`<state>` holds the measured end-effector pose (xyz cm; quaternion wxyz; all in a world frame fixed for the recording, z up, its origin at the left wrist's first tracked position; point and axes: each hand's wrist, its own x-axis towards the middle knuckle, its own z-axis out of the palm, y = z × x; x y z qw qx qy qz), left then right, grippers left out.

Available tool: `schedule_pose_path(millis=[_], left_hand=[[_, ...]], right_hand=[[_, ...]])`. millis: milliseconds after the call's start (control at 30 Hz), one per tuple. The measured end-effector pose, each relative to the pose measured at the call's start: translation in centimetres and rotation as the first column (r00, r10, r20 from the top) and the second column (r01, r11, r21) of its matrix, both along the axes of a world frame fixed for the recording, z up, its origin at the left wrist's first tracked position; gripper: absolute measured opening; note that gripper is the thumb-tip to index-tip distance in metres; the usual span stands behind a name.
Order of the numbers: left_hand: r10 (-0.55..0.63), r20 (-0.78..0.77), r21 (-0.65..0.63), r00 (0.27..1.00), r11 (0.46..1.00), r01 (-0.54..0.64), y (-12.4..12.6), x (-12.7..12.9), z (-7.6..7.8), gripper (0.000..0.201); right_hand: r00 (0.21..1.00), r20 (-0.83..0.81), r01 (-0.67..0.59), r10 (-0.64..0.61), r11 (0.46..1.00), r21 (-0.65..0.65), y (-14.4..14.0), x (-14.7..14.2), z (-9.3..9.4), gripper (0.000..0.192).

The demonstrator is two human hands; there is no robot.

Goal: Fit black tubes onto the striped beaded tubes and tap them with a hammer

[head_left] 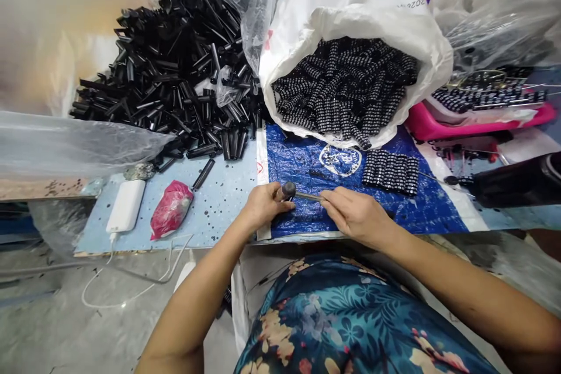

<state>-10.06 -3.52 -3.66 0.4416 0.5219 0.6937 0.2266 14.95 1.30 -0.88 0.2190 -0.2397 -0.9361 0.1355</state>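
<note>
My left hand is closed round a dark, round-ended piece at the front of the blue sheet. From beside it a thin metal rod runs right, into the pinched fingers of my right hand. Whether the rod and the dark piece are joined, I cannot tell. A row of black tubes with rings of pale dots lies beyond my right hand. Past both hands, a white sack opens toward me, full of similar dotted tubes.
Plain black tubes are heaped at the back left, beside clear plastic. A white power bank with a cable and a pink wrapped bundle lie front left. On the right are a pink tray and a black cylindrical object.
</note>
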Motion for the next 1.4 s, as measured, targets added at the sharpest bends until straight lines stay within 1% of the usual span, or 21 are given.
schedule_pose_path(millis=[100, 200, 300, 400, 467, 533, 600, 633, 700, 733, 800, 867, 900, 967, 1033, 1100, 1167, 1233, 1267, 1333, 1400], left_hand=[[-0.033, 0.023, -0.046, 0.999, 0.998, 0.034, 0.6, -0.4, -0.1, 0.038], [-0.029, 0.045, -0.06, 0.999, 0.998, 0.032, 1.4, 0.0, -0.3, 0.04], [-0.05, -0.034, -0.035, 0.998, 0.998, 0.049, 1.5, 0.4, 0.3, 0.036], [-0.094, -0.121, -0.012, 0.988, 0.996, 0.093, -0.5, -1.4, 2.4, 0.028], [-0.226, -0.065, -0.065, 0.972, 0.973, 0.222, -3.1, -4.1, 4.4, 0.023], [-0.381, 0.088, -0.283, 0.921, 0.877, 0.389, -5.8, -7.1, 6.2, 0.023], [-0.318, 0.151, -0.362, 0.936, 0.863, 0.352, -7.4, -9.4, 7.2, 0.03], [-0.241, 0.104, -0.323, 0.965, 0.909, 0.263, -7.6, -10.2, 7.2, 0.033], [-0.013, -0.158, -0.103, 0.987, 0.995, -0.004, -6.6, -11.3, 6.3, 0.034], [0.118, -0.334, 0.025, 0.935, 0.993, -0.117, -5.5, -11.6, 5.6, 0.033], [0.269, -0.655, 0.15, 0.707, 0.962, -0.227, -3.1, -12.2, 4.1, 0.031], [0.146, -0.823, 0.024, 0.549, 0.974, -0.223, -0.8, -13.0, 2.5, 0.034], [0.062, -0.86, -0.037, 0.506, 0.982, -0.183, 0.0, -13.5, 1.8, 0.035], [0.014, -0.896, -0.068, 0.443, 0.983, -0.17, 1.0, -14.3, 0.8, 0.038], [0.034, -0.917, -0.021, 0.397, 0.991, -0.134, 0.9, -14.5, 0.6, 0.041], [0.128, -0.924, 0.1, 0.359, 0.99, -0.096, 0.2, -13.3, 1.2, 0.047], [0.247, -0.88, 0.249, 0.405, 0.967, -0.048, -0.8, -10.8, 1.9, 0.051], [0.277, -0.743, 0.353, 0.609, 0.936, 0.005, -1.6, -7.7, 2.1, 0.047], [0.223, -0.63, 0.367, 0.744, 0.93, 0.032, -1.9, -6.2, 2.0, 0.043], [0.124, -0.392, 0.325, 0.911, 0.946, 0.011, -2.4, -4.2, 1.3, 0.037], [0.135, -0.172, 0.216, 0.976, 0.972, -0.097, -2.6, -3.4, 0.5, 0.035]], right_hand=[[0.977, -0.174, -0.13, 0.128, 0.992, 0.0, -0.8, -0.5, 0.2, 0.021], [0.982, 0.002, -0.189, 0.189, 0.981, 0.047, -1.6, -1.0, -0.2, 0.021], [0.973, 0.127, -0.203, 0.194, 0.977, 0.061, -1.8, -0.9, -0.7, 0.022], [0.981, 0.044, -0.19, 0.189, 0.982, 0.021, -1.2, 0.5, -0.9, 0.021], [0.991, -0.003, -0.135, 0.135, 0.991, 0.01, -0.5, 2.1, -1.2, 0.019], [0.998, -0.007, -0.066, 0.066, 0.997, 0.029, 0.2, 3.6, -1.9, 0.016], [0.999, 0.029, -0.027, 0.025, 0.998, 0.054, 0.8, 4.1, -2.9, 0.014], [0.998, 0.053, -0.022, 0.018, 0.998, 0.063, 0.9, 4.0, -3.3, 0.014], [0.995, 0.093, -0.024, 0.018, 0.997, 0.067, 0.8, 3.1, -3.6, 0.016], [0.995, 0.101, -0.027, 0.02, 0.998, 0.065, 0.6, 2.6, -3.4, 0.018], [0.994, 0.103, -0.039, 0.033, 0.998, 0.057, 0.3, 2.0, -2.7, 0.023], [0.995, 0.084, -0.065, 0.062, 0.997, 0.036, 0.7, 2.4, -1.9, 0.027], [0.996, 0.06, -0.063, 0.061, 0.998, 0.03, 1.1, 3.1, -1.6, 0.026], [0.999, -0.004, 0.035, -0.034, 0.999, 0.042, 2.4, 5.2, -0.8, 0.026], [0.979, -0.034, 0.204, -0.202, 0.977, 0.068, 4.2, 7.5, 0.0, 0.039], [0.95, 0.05, 0.304, -0.308, 0.95, 0.071, 6.1, 9.1, 0.6, 0.065], [0.929, 0.21, 0.303, -0.304, 0.952, 0.036, 7.8, 9.5, 0.8, 0.09], [0.9, 0.341, 0.288, -0.27, 0.958, -0.002, 9.1, 8.9, 0.9, 0.097], [0.886, 0.38, 0.291, -0.267, 0.957, -0.007, 9.5, 8.6, 0.9, 0.094], [0.868, 0.412, 0.303, -0.276, 0.953, 0.002, 9.8, 7.9, 0.9, 0.088], [0.881, 0.38, 0.301, -0.282, 0.954, 0.009, 9.6, 7.7, 0.9, 0.089]])
